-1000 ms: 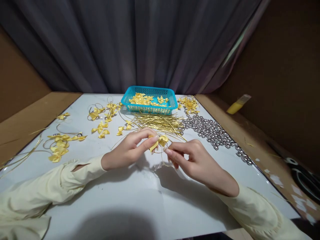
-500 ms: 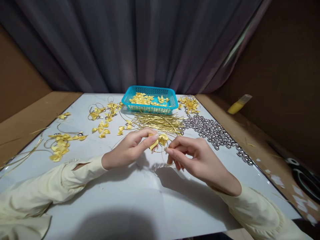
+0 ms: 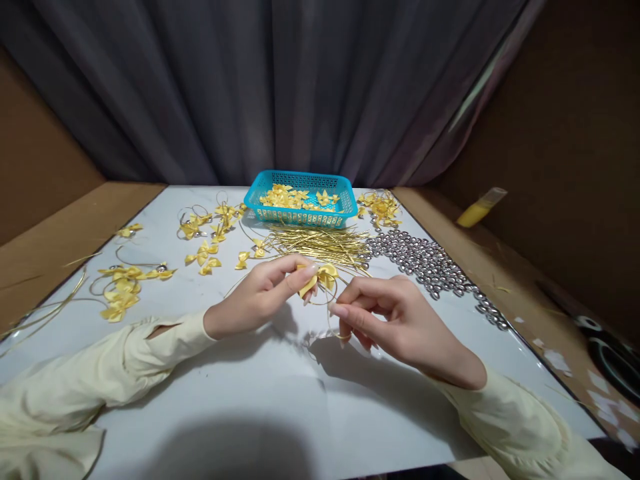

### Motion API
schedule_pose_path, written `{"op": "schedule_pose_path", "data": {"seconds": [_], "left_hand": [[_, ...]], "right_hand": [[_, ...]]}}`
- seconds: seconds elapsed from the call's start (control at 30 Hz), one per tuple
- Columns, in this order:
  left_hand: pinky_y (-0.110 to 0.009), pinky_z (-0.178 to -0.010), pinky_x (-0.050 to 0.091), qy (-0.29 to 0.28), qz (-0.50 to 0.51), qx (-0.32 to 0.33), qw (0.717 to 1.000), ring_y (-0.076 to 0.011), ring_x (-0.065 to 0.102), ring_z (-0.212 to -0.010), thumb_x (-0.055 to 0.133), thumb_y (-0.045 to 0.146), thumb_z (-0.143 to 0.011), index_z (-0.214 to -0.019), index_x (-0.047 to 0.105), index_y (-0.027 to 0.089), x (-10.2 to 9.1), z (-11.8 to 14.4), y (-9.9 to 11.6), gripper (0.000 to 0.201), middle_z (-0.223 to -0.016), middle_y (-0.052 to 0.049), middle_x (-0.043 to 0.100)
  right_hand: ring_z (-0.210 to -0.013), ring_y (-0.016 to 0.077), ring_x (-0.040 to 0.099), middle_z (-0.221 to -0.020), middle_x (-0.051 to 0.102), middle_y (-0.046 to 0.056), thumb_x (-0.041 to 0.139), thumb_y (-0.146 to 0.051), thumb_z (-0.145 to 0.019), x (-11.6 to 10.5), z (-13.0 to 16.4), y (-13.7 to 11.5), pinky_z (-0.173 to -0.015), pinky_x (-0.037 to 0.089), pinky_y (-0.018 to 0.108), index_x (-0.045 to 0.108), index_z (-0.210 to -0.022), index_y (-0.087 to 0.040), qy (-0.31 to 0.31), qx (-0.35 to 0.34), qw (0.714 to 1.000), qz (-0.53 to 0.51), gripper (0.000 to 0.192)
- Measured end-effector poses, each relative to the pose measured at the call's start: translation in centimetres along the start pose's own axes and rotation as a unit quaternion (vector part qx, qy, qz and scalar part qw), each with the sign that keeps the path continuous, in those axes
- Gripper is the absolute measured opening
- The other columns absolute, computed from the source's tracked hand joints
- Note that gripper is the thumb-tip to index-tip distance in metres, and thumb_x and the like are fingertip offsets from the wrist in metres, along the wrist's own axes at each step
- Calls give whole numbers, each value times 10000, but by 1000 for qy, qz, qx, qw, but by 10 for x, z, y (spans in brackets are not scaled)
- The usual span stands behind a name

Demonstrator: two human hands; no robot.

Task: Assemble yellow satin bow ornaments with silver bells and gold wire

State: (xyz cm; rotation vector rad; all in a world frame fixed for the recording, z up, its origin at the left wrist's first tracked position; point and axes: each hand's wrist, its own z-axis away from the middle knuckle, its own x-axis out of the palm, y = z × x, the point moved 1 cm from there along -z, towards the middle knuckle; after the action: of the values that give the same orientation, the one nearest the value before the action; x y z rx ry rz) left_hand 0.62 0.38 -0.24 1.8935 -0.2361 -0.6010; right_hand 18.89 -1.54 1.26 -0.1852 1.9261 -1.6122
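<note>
1. Above the middle of the white counter (image 3: 280, 387), we see one yellow bow (image 3: 328, 274) held between two hands, its long axis running roughly parallel to the near edge.
2. The left hand (image 3: 263, 293), nearer and touching, has thumb and fingers clamped on the bow's left half.
3. From the right hand (image 3: 395, 320), the bow lies just leftward and slightly toward the far edge; thumb and forefinger are pinched together on a thin gold cord (image 3: 327, 304) looping by the bow.
4. Our count: one blue basket (image 3: 300, 217) at the far edge, its yellow bows (image 3: 283, 197) too heaped to number; two loose bows (image 3: 259, 248) left of one bundle of gold cords (image 3: 320, 243), strands uncountable.
5. Along the right edge, we find silver pieces (image 3: 425, 263) too many to count.
</note>
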Motion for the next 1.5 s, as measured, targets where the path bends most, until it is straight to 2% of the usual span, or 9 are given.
{"op": "schedule_pose_path", "data": {"seconds": [0.17, 0.33, 0.53, 0.63, 0.73, 0.97, 1.23, 1.5], "left_hand": [[-214, -701, 385, 46, -20, 3, 999, -110, 473, -717, 389, 236, -924, -705, 500, 167, 1, 2, 0, 256, -723, 10, 485], [-195, -733, 396, 96, -30, -10, 995, -106, 511, -742, 406, 249, -924, -768, 544, 163, 1, 3, -1, 225, -739, 10, 543], [-215, -736, 407, 117, -16, -35, 992, -135, 531, -796, 416, 279, -919, -814, 568, 153, 1, 0, -1, 223, -804, -19, 589], [-233, -738, 411, 101, 27, -50, 993, -133, 521, -745, 425, 288, -916, -812, 563, 157, 2, 1, -1, 217, -816, -25, 601], [-258, -774, 408, 71, 102, -51, 991, -135, 528, -752, 415, 290, -924, -803, 564, 157, 2, 2, -3, 234, -833, -36, 609], [-246, -696, 401, 44, 187, -52, 980, -128, 542, -736, 408, 274, -933, -745, 522, 159, 1, 3, 1, 248, -733, -13, 571], [-245, -671, 392, 29, 146, -30, 988, -112, 507, -687, 384, 283, -945, -782, 517, 159, 3, 5, -1, 243, -726, -5, 536], [-250, -693, 394, 23, 81, 0, 996, -124, 509, -721, 361, 241, -945, -732, 486, 170, 5, 5, 4, 257, -701, 5, 484]], "right_hand": [[-379, 48, 466, -500, 618, 12, 537, -200, -818, 8, -2, 1, -404, 380, 162, 544, -623, -138, -42, 37, 998, -14, 205], [-377, 42, 462, -499, 633, 9, 532, -174, -818, 13, -2, 2, -445, 378, 163, 532, -601, -139, -65, 21, 996, 49, 220], [-381, 40, 455, -505, 627, 2, 503, -124, -818, 17, -3, 5, -425, 350, 151, 536, -626, -134, -107, 26, 991, 78, 195], [-385, 42, 457, -487, 600, -14, 498, -110, -817, 18, -3, 7, -419, 347, 151, 542, -633, -133, -113, 24, 990, 76, 190], [-396, 48, 472, -458, 568, -27, 519, -142, -824, 14, -4, 8, -439, 368, 160, 575, -629, -129, -98, 16, 992, 74, 204], [-445, 68, 535, -614, 667, 50, 557, -251, -829, -4, -8, 8, -458, 419, 183, 645, -686, -105, -86, 52, 994, 47, 222], [-498, 93, 575, -580, 665, 28, 611, -250, -793, -19, -4, -5, -486, 448, 199, 686, -654, -140, -35, 32, 996, 77, 192], [-443, 87, 557, -582, 665, 24, 569, -259, -825, -19, 1, -5, -462, 453, 212, 667, -658, -164, 60, -62, 992, 92, 216]]}}
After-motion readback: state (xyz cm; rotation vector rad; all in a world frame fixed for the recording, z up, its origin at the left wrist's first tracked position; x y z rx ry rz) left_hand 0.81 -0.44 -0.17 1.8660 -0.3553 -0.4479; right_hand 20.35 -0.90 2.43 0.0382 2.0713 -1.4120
